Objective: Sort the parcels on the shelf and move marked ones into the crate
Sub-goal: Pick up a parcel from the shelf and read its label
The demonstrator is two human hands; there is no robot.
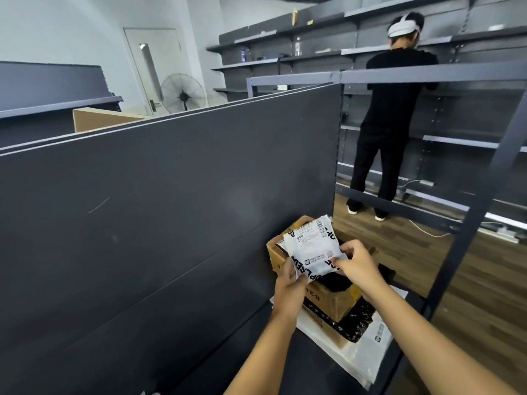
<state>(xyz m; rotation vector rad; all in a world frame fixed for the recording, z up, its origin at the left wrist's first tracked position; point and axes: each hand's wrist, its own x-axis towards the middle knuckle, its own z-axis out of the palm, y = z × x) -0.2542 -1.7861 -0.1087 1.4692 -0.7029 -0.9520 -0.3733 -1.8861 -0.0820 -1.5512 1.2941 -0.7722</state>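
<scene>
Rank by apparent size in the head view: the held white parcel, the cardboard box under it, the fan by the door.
1. cardboard box
2. white parcel
3. fan, far off, so its real size is unsure

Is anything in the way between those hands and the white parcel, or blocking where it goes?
Nothing: the left hand and right hand both grip the white parcel, held over a cardboard box. No crate shows, so that path cannot be judged.

The left hand [289, 286] and right hand [356, 266] are bare, as are both forearms [422, 332].
</scene>
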